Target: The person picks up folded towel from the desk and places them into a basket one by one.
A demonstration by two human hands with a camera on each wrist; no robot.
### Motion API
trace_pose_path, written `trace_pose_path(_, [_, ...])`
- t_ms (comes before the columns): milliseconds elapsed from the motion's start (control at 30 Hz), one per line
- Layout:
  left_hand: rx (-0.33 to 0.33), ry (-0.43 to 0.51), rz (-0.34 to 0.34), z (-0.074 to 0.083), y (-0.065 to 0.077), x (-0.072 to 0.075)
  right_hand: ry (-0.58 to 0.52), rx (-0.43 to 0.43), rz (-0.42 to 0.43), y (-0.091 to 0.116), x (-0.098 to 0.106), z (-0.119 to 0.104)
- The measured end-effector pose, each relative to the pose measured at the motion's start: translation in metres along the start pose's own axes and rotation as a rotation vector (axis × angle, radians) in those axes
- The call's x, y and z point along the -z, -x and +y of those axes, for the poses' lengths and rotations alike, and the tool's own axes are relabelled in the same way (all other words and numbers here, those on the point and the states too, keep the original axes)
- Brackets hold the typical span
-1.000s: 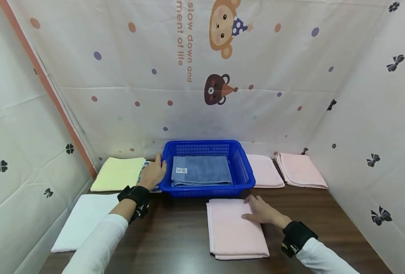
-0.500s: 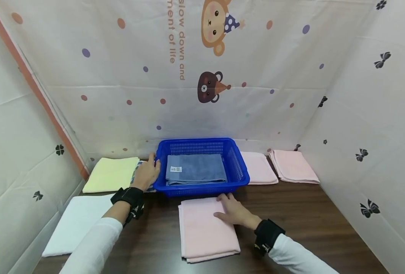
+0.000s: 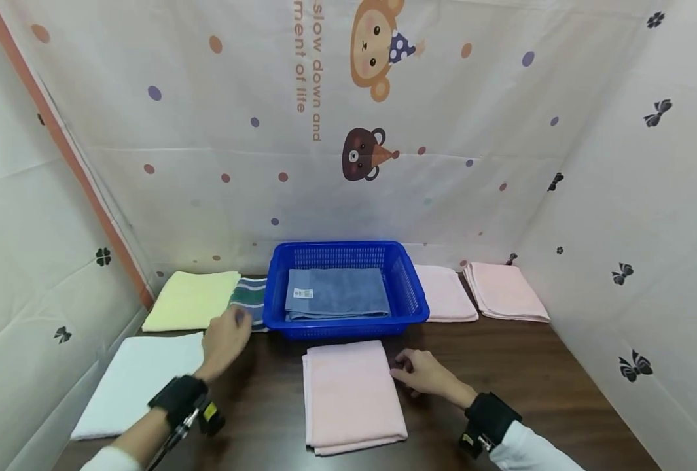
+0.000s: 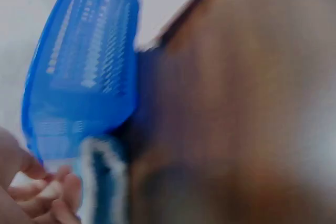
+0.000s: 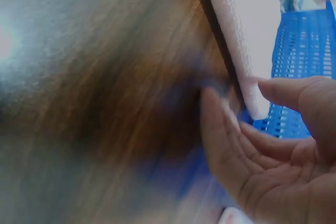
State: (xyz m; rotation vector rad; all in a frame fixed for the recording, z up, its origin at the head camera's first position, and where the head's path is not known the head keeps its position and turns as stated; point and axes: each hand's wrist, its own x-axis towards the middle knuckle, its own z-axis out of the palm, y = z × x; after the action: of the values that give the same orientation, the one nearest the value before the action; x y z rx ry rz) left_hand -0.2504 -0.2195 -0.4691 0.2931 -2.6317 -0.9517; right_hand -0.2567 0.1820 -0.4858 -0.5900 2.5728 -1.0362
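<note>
A folded pink towel (image 3: 354, 396) lies on the table in front of the blue basket (image 3: 348, 329). My right hand (image 3: 427, 374) is at the towel's right edge, its fingers loosely bent. In the right wrist view, the thumb (image 5: 286, 92) is at the towel's edge; whether it touches cannot be told. A folded blue towel (image 3: 336, 292) with a white label lies inside the basket. My left hand (image 3: 226, 343) is by the front of a striped towel (image 3: 249, 296), fingers loosely curled and holding nothing. The left wrist view is blurred.
Left of the basket lie a folded yellow towel (image 3: 192, 301) and a white towel (image 3: 139, 386). Two more folded pink towels, a pale one (image 3: 445, 294) and a deeper one (image 3: 507, 292), are on its right. A printed cloth (image 3: 207, 131) encloses the table's back and sides.
The front pink towel has slid left, to a place before the basket's middle. My right hand has drawn off it to the right. My left hand has left the basket's rim, coming nearer.
</note>
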Motion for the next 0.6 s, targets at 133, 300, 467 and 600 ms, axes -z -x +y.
trace_pose_path(133, [0.048,0.038,-0.254,-0.014,0.04,-0.01,-0.15,-0.079,-0.064,0.0,-0.006,-0.005])
trace_pose_path(300, [0.062,-0.002,-0.403,0.001,0.066,-0.027,-0.204,-0.11,-0.076,-0.009,-0.018,-0.017])
trace_pose_path(467, [0.01,-0.021,-0.445,0.02,0.076,-0.036,-0.146,-0.03,-0.065,-0.011,-0.026,-0.017])
trace_pose_path(600, [-0.01,0.047,-0.485,0.027,0.08,-0.043,-0.076,0.029,-0.049,-0.012,-0.033,-0.017])
